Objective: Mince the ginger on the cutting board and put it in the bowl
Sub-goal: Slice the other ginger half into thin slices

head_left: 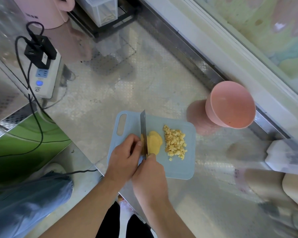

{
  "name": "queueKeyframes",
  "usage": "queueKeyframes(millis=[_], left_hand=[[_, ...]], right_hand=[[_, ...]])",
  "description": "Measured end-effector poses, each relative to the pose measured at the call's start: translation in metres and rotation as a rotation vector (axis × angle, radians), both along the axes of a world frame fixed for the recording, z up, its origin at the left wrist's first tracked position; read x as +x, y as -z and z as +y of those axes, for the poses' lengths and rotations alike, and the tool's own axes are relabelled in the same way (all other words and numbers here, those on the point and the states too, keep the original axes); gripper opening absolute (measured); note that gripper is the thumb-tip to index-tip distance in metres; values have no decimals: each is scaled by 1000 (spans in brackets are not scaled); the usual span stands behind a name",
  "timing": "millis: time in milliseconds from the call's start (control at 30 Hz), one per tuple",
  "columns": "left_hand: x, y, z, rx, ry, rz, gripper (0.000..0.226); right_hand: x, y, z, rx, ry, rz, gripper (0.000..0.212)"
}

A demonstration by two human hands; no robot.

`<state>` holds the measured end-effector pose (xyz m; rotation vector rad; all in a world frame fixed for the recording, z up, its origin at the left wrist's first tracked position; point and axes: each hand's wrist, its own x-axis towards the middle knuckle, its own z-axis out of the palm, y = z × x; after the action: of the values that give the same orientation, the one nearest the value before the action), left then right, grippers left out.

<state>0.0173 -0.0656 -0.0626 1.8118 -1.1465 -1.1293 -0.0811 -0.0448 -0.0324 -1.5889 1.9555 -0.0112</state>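
pink bowl (230,104) beside cutting board (179,165); power strip (43,78) well apart.

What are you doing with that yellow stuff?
A person is chopping ginger on a blue cutting board. The right hand holds the knife, slicing the ginger slices, which the left hand steadies. A pile of minced ginger lies beside them. The pink bowl looks empty.

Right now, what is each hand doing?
Left hand: fingers curled, holding the ginger slices beside the blade.
Right hand: gripping the knife.
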Motion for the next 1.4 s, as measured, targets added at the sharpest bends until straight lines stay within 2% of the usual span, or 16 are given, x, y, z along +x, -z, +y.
queueKeyframes(millis=[200, 600, 700, 867, 967, 1167, 1400], left_hand=[[-1, -5, -1, 22, -36, 32, 16], [-4, -13, -3, 96, -130, 161, 16], [-12, -17, -7, 95, -105, 98, 18], [-27, -20, -21, 196, -50, -195, 46], [-32, -23, -27, 248, -28, -312, 48], [-26, -29, -27, 276, 26, -350, 41], [-3, -38, -20, 288, -76, -266, 29]], right_hand=[[-7, -4, -2, 25, -18, -73, 7], [-39, -47, -7, -61, 59, -256, 18], [-51, -50, -8, -85, 124, -242, 24], [-57, -45, -5, -53, 159, -220, 19], [-58, -44, -3, -32, 171, -242, 21], [-58, -41, -1, 5, 138, -239, 25], [-56, -42, -1, -3, 107, -222, 26]])
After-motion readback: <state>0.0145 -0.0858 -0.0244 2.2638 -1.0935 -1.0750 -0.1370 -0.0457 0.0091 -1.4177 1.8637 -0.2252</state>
